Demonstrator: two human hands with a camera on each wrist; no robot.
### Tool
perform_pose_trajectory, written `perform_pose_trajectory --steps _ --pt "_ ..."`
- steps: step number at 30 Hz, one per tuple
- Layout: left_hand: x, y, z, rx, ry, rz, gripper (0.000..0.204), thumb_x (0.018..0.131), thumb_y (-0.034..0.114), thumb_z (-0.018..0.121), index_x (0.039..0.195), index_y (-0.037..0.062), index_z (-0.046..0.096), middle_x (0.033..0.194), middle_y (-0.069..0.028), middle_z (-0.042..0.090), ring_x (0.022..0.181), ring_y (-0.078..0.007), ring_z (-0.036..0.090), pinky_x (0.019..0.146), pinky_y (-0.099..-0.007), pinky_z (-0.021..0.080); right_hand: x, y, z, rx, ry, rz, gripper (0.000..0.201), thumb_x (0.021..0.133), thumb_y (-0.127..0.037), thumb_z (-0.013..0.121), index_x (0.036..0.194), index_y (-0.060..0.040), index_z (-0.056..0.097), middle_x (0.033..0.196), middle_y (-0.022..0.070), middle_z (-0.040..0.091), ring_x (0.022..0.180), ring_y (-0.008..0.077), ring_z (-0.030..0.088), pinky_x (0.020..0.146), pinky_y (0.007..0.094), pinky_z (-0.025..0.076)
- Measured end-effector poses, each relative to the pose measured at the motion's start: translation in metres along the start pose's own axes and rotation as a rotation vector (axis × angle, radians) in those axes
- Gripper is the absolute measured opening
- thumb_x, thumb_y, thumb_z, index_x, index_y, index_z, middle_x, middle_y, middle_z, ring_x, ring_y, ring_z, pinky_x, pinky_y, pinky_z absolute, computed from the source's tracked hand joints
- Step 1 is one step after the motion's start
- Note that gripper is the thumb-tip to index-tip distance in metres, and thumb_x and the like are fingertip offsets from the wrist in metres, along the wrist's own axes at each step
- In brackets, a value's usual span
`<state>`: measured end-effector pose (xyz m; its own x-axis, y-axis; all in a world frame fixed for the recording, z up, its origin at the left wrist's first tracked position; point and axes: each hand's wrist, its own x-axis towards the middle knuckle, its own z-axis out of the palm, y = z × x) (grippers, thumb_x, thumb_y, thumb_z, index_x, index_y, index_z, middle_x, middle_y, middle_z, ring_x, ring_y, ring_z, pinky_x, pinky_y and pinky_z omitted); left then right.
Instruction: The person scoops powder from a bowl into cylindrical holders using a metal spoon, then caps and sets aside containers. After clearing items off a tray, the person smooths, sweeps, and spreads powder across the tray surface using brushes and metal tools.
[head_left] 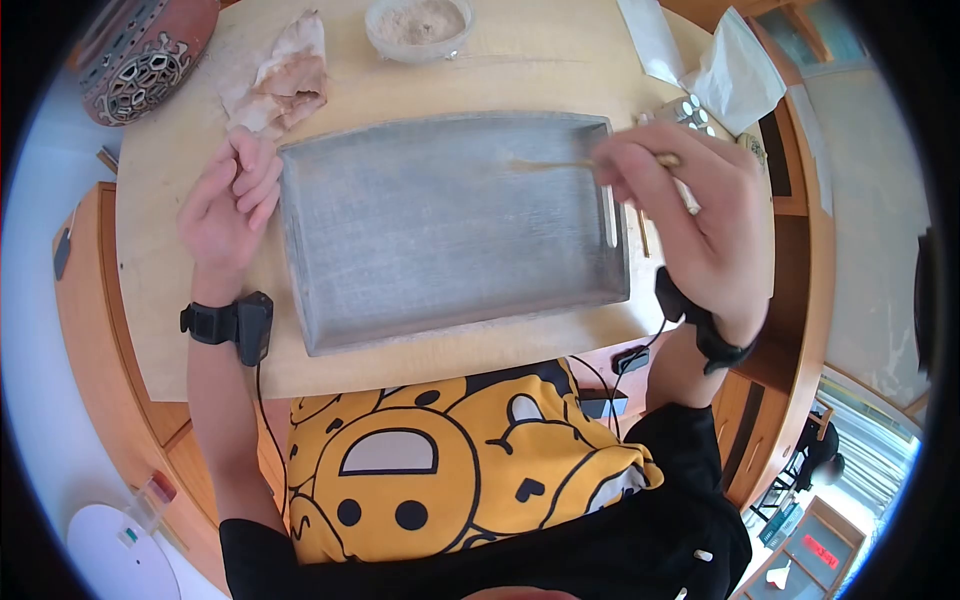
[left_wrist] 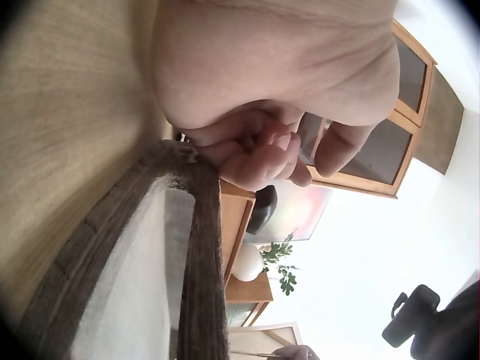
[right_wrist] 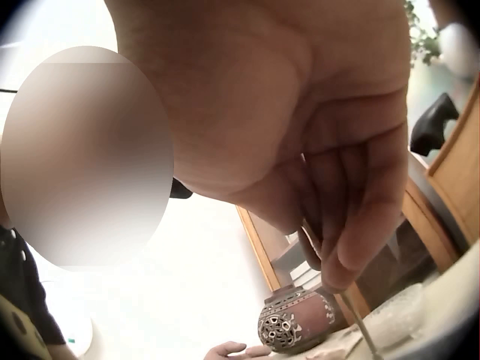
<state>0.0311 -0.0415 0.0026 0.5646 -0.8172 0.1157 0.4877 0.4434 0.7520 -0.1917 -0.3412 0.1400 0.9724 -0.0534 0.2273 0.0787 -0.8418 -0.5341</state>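
Note:
A shallow grey wooden tray [head_left: 440,240] lies on the table in front of the person. Above its right end, the right hand [head_left: 690,190] pinches a thin light-brown stick [head_left: 550,164], whose far end points left over the tray and is blurred. The right wrist view shows the fingers of the right hand [right_wrist: 352,195] closed around the slender stick [right_wrist: 361,324]. At the tray's upper left corner the left hand [head_left: 235,195] lies with loosely curled fingers, holding nothing. In the left wrist view it is right at the tray's rim [left_wrist: 202,262].
A glass bowl of pale powder [head_left: 420,25] stands behind the tray, with a stained cloth [head_left: 285,80] to its left. A patterned reddish pot [head_left: 150,60] is at the far left. Small white-capped bottles [head_left: 685,110] and a white plastic bag [head_left: 738,75] lie at the back right.

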Motion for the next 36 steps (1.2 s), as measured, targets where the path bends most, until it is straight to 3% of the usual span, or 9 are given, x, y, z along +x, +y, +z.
perform_pose_trajectory --steps 5,11,13,17,21,25,29,33,36 --pt "0.001 0.001 0.001 0.013 -0.009 0.003 0.020 0.095 0.021 0.051 0.090 0.0037 0.042 0.074 0.0019 0.033 0.061 -0.0053 0.033 0.046 -0.0176 0.030 -0.018 -0.007 0.004 -0.333 0.006 0.110 0.010 0.089 -0.001 0.060 0.089 0.0051 0.068 0.072 0.0133 0.066 0.061 0.0232 0.064 0.058 0.0283 0.049" --pt "0.002 0.001 0.003 0.008 -0.006 0.005 0.020 0.096 0.021 0.051 0.090 0.0039 0.042 0.074 0.0023 0.032 0.060 -0.0052 0.032 0.045 -0.0175 0.029 -0.026 -0.016 0.026 0.053 0.199 -0.083 0.004 0.084 -0.001 0.067 0.088 0.0009 0.067 0.068 0.0100 0.063 0.056 0.0253 0.060 0.050 0.0330 0.045" --pt "0.001 0.000 0.005 0.014 0.010 0.004 0.020 0.096 0.021 0.051 0.090 0.0038 0.042 0.074 0.0024 0.032 0.060 -0.0052 0.032 0.045 -0.0177 0.029 -0.041 -0.015 0.026 -0.177 0.391 0.190 0.003 0.085 -0.001 0.067 0.087 0.0003 0.067 0.072 0.0109 0.063 0.055 0.0233 0.060 0.050 0.0326 0.044" --pt "0.003 0.001 0.006 0.036 -0.014 0.009 0.021 0.096 0.022 0.051 0.090 0.0039 0.042 0.074 0.0024 0.032 0.060 -0.0052 0.032 0.045 -0.0177 0.029 -0.046 -0.023 0.048 -0.183 0.175 0.154 0.002 0.083 -0.001 0.067 0.085 -0.0005 0.066 0.077 0.0110 0.065 0.060 0.0279 0.062 0.054 0.0365 0.048" --pt "0.000 0.000 0.009 0.037 0.043 0.010 0.021 0.095 0.022 0.051 0.089 0.0041 0.042 0.074 0.0026 0.032 0.060 -0.0051 0.032 0.045 -0.0177 0.029 -0.048 -0.021 0.056 -0.090 0.479 0.082 0.010 0.091 -0.001 0.060 0.093 0.0032 0.068 0.078 0.0115 0.069 0.063 0.0226 0.067 0.056 0.0289 0.049" --pt "0.000 0.002 0.004 0.048 0.015 -0.002 0.020 0.095 0.021 0.050 0.089 0.0041 0.042 0.074 0.0027 0.032 0.060 -0.0049 0.032 0.045 -0.0178 0.029 -0.051 -0.025 0.050 -0.374 0.307 0.362 0.009 0.091 -0.001 0.061 0.095 0.0039 0.068 0.081 0.0137 0.070 0.065 0.0238 0.068 0.059 0.0302 0.052" --pt "0.001 0.001 0.003 0.037 0.013 0.005 0.020 0.095 0.021 0.051 0.089 0.0042 0.042 0.074 0.0025 0.032 0.060 -0.0049 0.032 0.046 -0.0177 0.030 -0.047 -0.024 0.080 -0.085 0.307 -0.007 0.017 0.082 0.000 0.068 0.099 -0.0007 0.066 0.084 0.0120 0.067 0.066 0.0251 0.064 0.055 0.0340 0.049" --pt "0.001 0.003 0.004 0.006 0.006 -0.004 0.020 0.095 0.019 0.053 0.089 0.0040 0.041 0.074 0.0015 0.033 0.062 -0.0060 0.034 0.047 -0.0179 0.031 -0.051 -0.017 0.072 -0.287 0.508 0.294 0.017 0.082 0.001 0.068 0.099 -0.0007 0.066 0.084 0.0120 0.067 0.066 0.0275 0.063 0.057 0.0352 0.050" --pt "0.000 0.002 0.003 -0.025 -0.021 -0.016 0.022 0.095 0.018 0.054 0.089 0.0038 0.040 0.075 0.0006 0.034 0.064 -0.0071 0.035 0.048 -0.0184 0.032 -0.047 -0.016 0.083 -0.223 0.423 0.190 0.011 0.084 0.002 0.066 0.095 0.0004 0.067 0.082 0.0129 0.068 0.063 0.0286 0.062 0.056 0.0346 0.050"
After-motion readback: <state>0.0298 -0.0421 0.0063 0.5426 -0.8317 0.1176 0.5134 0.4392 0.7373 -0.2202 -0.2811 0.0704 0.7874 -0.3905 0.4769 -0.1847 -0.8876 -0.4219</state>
